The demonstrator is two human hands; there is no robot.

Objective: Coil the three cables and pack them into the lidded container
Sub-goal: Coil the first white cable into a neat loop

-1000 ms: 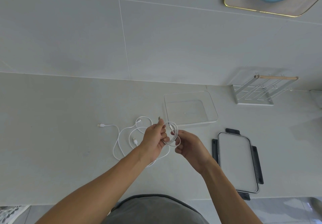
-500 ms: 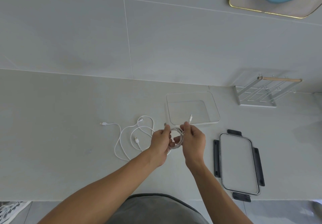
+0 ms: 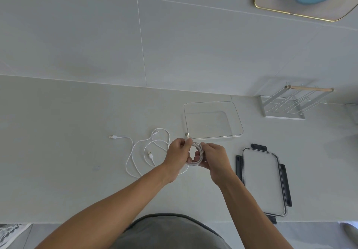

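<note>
On the pale grey countertop [image 3: 58,132], far to the left, two loose white cables [image 3: 133,155] lie in big messy loops, with small plugs at their ends. Next to them, near the middle, the left hand [image 3: 179,153] has its fingers curled and its thumb and first finger pinched on one end of a third white cable [image 3: 197,154], so the little silver plug [image 3: 186,135] sticks up above the knuckles. That cable is wound into a small round coil, held up in the air between both hands. Just beside it, the right hand [image 3: 214,156] is closed on the other side of the coil, with its fingers hooked through the ring. Behind the hands, close to the wall, sits a clear plastic box [image 3: 239,124] with nothing in it. To the right of the hands, a see-through lid with dark grey clips [image 3: 284,183] lies flat near the front edge of the counter. Farther back on the right stands a white wire rack with a wooden bar [image 3: 282,109]. High up on the wall hangs a gold-rimmed frame with a blue shape [image 3: 271,9].
</note>
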